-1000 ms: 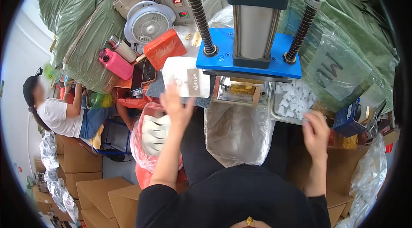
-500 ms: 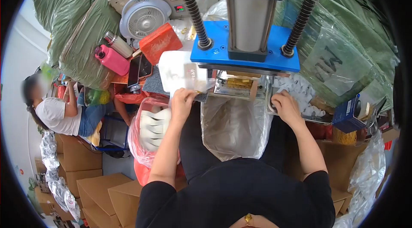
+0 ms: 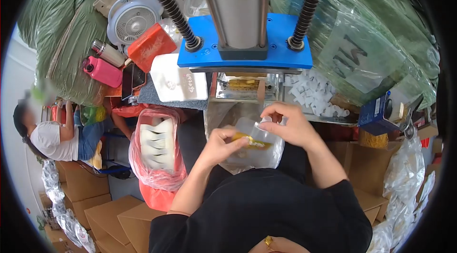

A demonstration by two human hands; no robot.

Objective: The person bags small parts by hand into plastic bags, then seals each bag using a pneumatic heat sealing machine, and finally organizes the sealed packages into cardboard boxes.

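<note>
My left hand (image 3: 223,145) pinches a translucent plastic pouch (image 3: 252,129) with a gold printed band across it. Held over the clear plastic bag (image 3: 216,112) in front of the press, the pouch is slightly blurred. My right hand (image 3: 288,124) is closed at the pouch's upper right edge, with a small white plastic piece (image 3: 266,119) between thumb and fingers. Beyond my hands stands the blue-plated press (image 3: 243,38), with a metal die bed and brass-coloured block (image 3: 240,84) beneath it. A pile of small white pieces (image 3: 314,93) lies in a tray to the right.
White stacked sheets (image 3: 178,79) lie left of the press. A pink-lined bag (image 3: 135,157) holds white stacked pieces (image 3: 157,143). Farther left are a fan (image 3: 135,20), pink bottle (image 3: 102,72) and a seated person (image 3: 54,134). A blue box (image 3: 376,115) stands right.
My left hand has come from the white stack to the middle with a pouch. My right hand has left the tray and now meets it with a small white piece. The view has shifted.
</note>
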